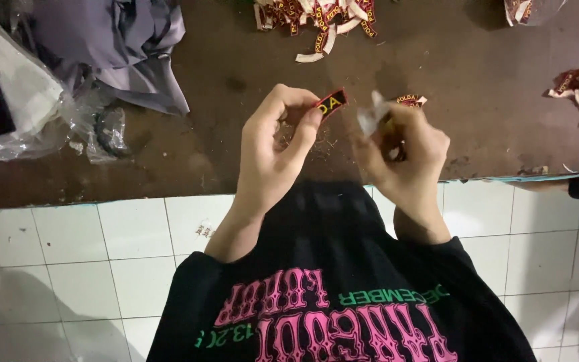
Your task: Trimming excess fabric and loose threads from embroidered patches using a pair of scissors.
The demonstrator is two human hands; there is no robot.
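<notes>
Pinching a small dark label (330, 102) between thumb and forefinger, the left hand (277, 151) holds it above the worktop's (236, 80) near edge. The right hand (403, 157), fingers closed, grips a white scrap (370, 115) just beside it.

I see my left hand (273, 151) pinching a small dark red woven label (330, 102) between thumb and fingertips (313, 115); the label juts up and to the right of them. Just right of those fingers, my right hand (403, 157) is closed around a crumpled white scrap (370, 115) that sticks out above its knuckles. Another label (410, 100) lies on the brown tabletop (236, 80) just beyond my right fingers. A heap of labels (319, 19) sits well beyond both hands, grey cloth (125, 47) far left of them.
</notes>
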